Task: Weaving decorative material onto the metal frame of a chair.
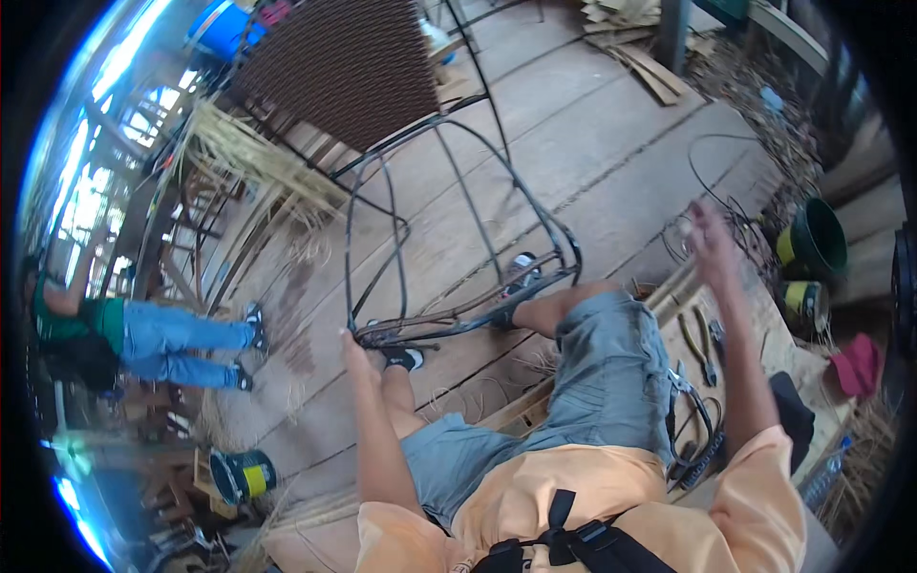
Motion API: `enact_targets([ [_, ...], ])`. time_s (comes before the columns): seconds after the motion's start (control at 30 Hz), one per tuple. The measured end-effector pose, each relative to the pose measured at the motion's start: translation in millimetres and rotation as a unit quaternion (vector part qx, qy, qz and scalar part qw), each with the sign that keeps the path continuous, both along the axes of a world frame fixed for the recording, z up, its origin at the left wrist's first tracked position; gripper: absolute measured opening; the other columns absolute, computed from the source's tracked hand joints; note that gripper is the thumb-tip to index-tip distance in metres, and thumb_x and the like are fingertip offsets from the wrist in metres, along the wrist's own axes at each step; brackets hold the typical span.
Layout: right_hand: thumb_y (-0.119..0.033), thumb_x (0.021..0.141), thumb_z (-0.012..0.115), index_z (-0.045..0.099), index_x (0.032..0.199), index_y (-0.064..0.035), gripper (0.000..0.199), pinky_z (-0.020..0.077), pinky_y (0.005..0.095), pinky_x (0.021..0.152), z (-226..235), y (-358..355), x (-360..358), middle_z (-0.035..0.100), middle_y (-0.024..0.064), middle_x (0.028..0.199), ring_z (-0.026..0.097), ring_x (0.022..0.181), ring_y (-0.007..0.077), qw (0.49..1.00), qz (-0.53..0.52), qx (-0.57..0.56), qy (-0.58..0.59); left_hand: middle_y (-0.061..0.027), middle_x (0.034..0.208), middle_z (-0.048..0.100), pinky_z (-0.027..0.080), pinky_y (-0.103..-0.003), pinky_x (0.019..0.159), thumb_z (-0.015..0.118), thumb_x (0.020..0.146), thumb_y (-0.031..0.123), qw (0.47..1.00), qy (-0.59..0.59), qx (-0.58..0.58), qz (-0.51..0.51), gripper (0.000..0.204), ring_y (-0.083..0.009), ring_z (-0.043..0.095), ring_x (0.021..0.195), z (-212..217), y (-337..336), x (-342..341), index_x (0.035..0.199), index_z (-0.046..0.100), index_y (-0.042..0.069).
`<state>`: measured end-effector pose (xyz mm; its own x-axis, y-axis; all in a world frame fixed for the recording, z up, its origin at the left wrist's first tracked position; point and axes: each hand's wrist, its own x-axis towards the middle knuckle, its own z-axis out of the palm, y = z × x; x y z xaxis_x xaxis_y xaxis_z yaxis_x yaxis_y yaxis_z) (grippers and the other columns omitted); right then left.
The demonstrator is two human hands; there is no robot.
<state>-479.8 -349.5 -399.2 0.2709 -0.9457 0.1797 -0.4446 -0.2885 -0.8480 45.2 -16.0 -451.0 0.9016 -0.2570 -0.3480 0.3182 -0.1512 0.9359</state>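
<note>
A dark metal chair frame (460,191) with curved rods stands tilted in front of my legs. Along its near rail runs a brownish strand wound or laid against the rods (468,307). My left hand (356,355) grips the frame at its near left corner, the fingers mostly hidden. Out to the right, my right hand (712,244) is raised beside a loose coil of thin dark wire or cane (734,212). Motion smears its fingers, so whether it holds a strand does not show. A brown woven panel (349,72) stands beyond the frame.
Pliers (700,349) and cutters with curved handles (690,401) lie on a wooden board at my right, near dark green buckets (817,239) and a pink cloth (857,365). Pale fibre strips (244,148) hang at left. A person in blue jeans (181,329) stands at far left.
</note>
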Motion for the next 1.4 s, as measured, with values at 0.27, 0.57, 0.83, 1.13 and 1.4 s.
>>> enact_targets([
  [0.27,-0.028,0.092,0.046,0.044,0.128,-0.0005,0.046,0.0337,0.0399,0.101,-39,80,158,0.045,0.0231,0.128,0.044,0.117,0.0356,0.996,-0.004,0.061,-0.070,-0.0075,0.087,0.061,0.045,-0.034,0.072,0.045,0.092,0.048,1.000,0.009,-0.007,0.014,0.046,-0.0185,0.058,0.078,18,-21,-26,0.100,0.057,0.005],
  [0.57,-0.031,0.094,0.040,0.055,0.114,-0.0040,0.038,0.0375,0.0450,0.096,-48,69,172,0.048,0.0252,0.118,0.046,0.110,0.0413,0.998,-0.063,-0.005,0.014,-0.0077,0.099,0.060,0.043,-0.032,0.088,0.049,0.093,0.041,0.988,0.045,-0.148,-0.006,0.042,-0.0179,0.057,0.092,12,10,-85,0.104,0.058,0.001],
  [0.83,-0.034,0.096,0.033,0.054,0.119,-0.0039,0.044,0.0349,0.0446,0.099,-56,-28,149,0.047,0.0279,0.120,0.043,0.113,0.0432,0.998,-0.005,0.034,0.049,-0.0005,0.081,0.054,0.033,-0.023,0.067,0.049,0.094,0.032,0.991,0.018,-0.134,-0.019,0.030,-0.0082,0.042,0.071,3,-9,-156,0.093,0.060,0.003],
  [1.13,-0.023,0.091,0.047,0.053,0.115,0.0014,0.035,0.0409,0.0356,0.088,-13,32,139,0.057,0.0179,0.110,0.054,0.102,0.0267,0.984,-0.126,-0.057,-0.110,-0.0007,0.093,0.054,0.038,-0.023,0.075,0.051,0.093,0.025,0.976,0.099,-0.100,-0.169,0.030,-0.0101,0.049,0.082,11,-18,-209,0.111,0.056,0.002],
  [1.4,-0.011,0.090,0.050,0.060,0.096,-0.0003,0.016,0.0428,0.0235,0.067,-65,209,133,0.056,0.0001,0.082,0.051,0.073,0.0088,0.931,0.162,0.296,-0.139,-0.0055,0.113,0.057,0.038,-0.029,0.089,0.039,0.096,0.045,0.927,0.139,-0.259,-0.232,0.049,-0.0139,0.051,0.104,0,-20,-199,0.119,0.051,0.004],
])
